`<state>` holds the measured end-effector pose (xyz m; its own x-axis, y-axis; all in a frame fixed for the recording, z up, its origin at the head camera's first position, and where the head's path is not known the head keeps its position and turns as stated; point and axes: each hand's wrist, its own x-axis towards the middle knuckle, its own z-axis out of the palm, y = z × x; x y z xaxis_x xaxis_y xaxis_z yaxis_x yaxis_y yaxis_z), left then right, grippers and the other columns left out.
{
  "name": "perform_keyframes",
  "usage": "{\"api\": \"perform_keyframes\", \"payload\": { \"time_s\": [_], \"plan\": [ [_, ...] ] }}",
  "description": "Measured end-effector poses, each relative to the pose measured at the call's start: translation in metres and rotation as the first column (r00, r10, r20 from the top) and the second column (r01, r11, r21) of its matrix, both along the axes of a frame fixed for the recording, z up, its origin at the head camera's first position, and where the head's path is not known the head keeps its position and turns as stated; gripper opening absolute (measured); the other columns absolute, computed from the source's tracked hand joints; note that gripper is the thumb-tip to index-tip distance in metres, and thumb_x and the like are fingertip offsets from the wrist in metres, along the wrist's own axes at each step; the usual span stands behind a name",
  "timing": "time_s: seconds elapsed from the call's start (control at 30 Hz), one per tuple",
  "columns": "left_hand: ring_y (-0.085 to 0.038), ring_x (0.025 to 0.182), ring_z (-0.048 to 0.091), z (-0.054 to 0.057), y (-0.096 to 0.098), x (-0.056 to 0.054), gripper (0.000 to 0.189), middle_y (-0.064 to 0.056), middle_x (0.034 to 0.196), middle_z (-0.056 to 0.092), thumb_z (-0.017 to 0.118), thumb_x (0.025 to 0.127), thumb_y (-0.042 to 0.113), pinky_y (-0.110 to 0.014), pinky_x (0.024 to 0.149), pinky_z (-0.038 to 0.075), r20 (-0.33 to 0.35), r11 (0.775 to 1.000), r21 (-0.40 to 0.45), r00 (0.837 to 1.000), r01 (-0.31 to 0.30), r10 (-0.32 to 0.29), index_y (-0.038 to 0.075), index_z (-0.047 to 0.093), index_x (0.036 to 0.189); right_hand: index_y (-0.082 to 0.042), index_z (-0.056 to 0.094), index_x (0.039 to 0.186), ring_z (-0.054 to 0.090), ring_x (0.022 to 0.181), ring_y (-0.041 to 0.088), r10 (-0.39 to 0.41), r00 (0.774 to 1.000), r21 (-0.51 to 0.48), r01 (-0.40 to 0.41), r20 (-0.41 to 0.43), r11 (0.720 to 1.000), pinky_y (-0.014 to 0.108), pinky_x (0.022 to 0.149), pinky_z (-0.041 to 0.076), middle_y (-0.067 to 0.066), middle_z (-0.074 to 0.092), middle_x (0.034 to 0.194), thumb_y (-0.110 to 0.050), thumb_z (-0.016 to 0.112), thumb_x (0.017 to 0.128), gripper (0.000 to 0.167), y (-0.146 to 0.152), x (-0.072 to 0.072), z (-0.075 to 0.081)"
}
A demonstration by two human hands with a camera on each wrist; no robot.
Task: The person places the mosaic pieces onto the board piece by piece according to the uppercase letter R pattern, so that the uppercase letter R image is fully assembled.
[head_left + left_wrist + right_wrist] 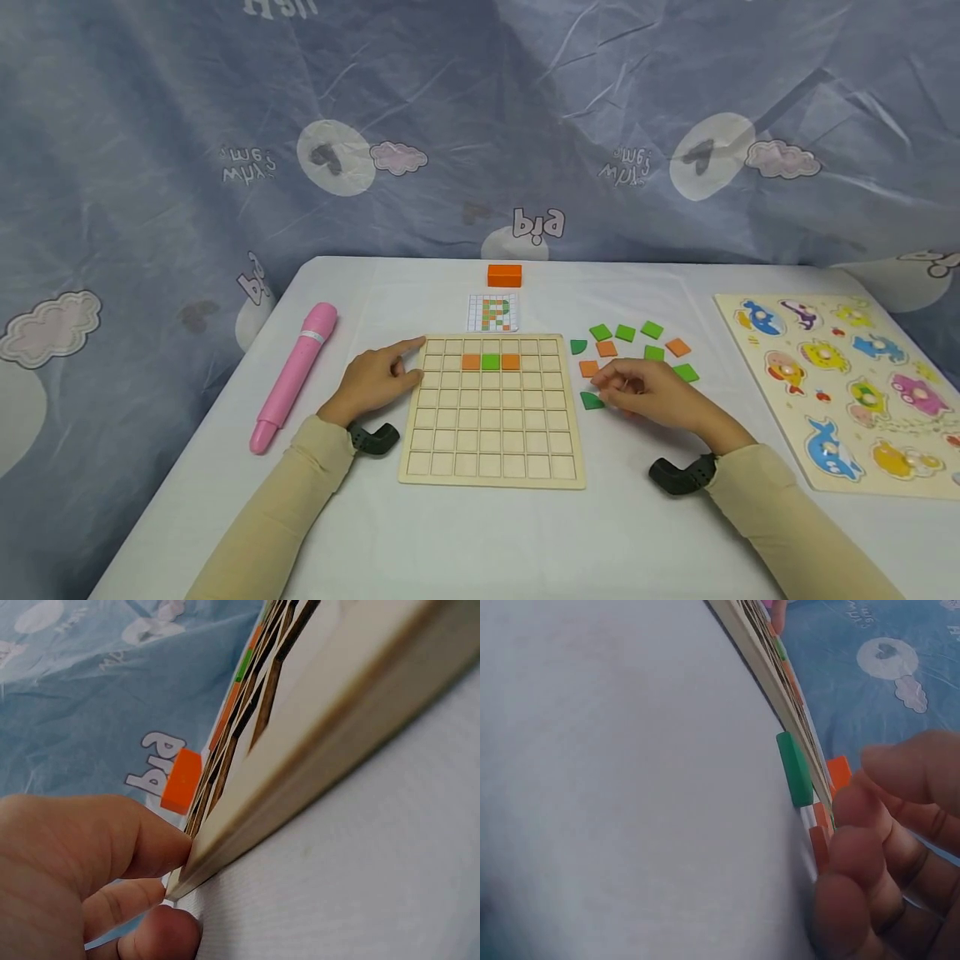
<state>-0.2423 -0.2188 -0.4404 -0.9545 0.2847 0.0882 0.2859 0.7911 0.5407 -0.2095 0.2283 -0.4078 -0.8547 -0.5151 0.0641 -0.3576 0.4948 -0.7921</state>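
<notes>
A wooden grid board [491, 421] lies flat, with an orange tile [471, 362], a green tile [491, 362] and another orange tile [510, 362] in a row in its upper part. My left hand [377, 383] touches the board's left edge and upper left corner with thumb and forefinger. To the right of the board, my right hand [648, 392] hovers among loose tiles, its fingers loosely bent. No tile shows between those fingers. Closest to them are a dark green curved tile [592, 401] and an orange square tile [588, 368].
Several green and orange tiles lie beyond the right hand, including a green square [654, 354]. Behind the board are a pattern card [492, 312] and an orange block [504, 276]. A pink pen-shaped stick [292, 379] lies left; an animal puzzle board [840, 392] lies right.
</notes>
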Motion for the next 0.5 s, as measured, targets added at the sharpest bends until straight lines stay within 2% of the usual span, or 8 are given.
{"api": "perform_keyframes", "payload": {
  "time_s": [0.27, 0.5],
  "plan": [
    [-0.012, 0.063, 0.052, 0.0005, 0.0000, -0.0002, 0.060, 0.006, 0.071, 0.059, 0.072, 0.097, 0.028, -0.032, 0.061, 0.039, -0.009, 1.000, 0.012, 1.000, 0.002, -0.002, 0.012, 0.062, 0.154, 0.000, 0.077, 0.111, 0.056, 0.065, 0.010, -0.009, 1.000, 0.024, 0.010, -0.006, 1.000, 0.025, 0.062, 0.049, -0.002, 0.063, 0.084, 0.000, 0.077, 0.096, 0.015, -0.0002, -0.0014, -0.0040],
    [-0.011, 0.062, 0.052, -0.0014, -0.0012, -0.0006, 0.059, 0.006, 0.071, 0.059, 0.072, 0.097, 0.027, -0.031, 0.061, 0.038, -0.009, 1.000, 0.007, 1.000, 0.007, -0.006, 0.012, 0.062, 0.154, -0.005, 0.078, 0.107, 0.052, 0.070, 0.010, -0.067, 0.996, 0.134, 0.074, -0.061, 0.988, 0.025, 0.065, 0.045, -0.005, 0.060, 0.080, -0.004, 0.086, 0.088, 0.020, -0.0070, 0.0007, -0.0048]
  ]
}}
